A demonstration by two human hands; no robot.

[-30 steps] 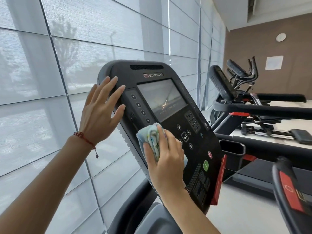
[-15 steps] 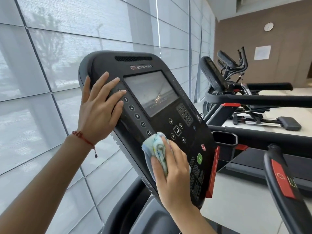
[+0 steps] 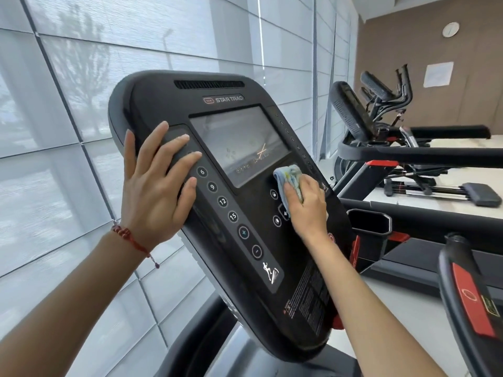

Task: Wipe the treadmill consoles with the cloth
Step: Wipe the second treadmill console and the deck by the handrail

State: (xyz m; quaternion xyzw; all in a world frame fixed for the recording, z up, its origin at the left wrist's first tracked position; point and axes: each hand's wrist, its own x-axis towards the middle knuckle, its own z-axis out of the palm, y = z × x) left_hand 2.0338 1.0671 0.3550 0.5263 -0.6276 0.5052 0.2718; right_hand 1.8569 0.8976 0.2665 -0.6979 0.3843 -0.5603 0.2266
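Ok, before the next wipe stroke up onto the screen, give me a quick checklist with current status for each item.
1. Cloth gripped in right hand: ok.
2. Cloth pressed against console face, just below the screen's lower right corner: ok.
3. Left hand bracing the console's left side: ok, flat on the panel, though its fingers cover the upper number buttons.
4. Screen needs wiping: ok to proceed, smudges show on the glass.
5. Right forearm clear of the red stop button: cannot tell, the wrist hides that area.
6. Buttons pressed accidentally: cannot tell.
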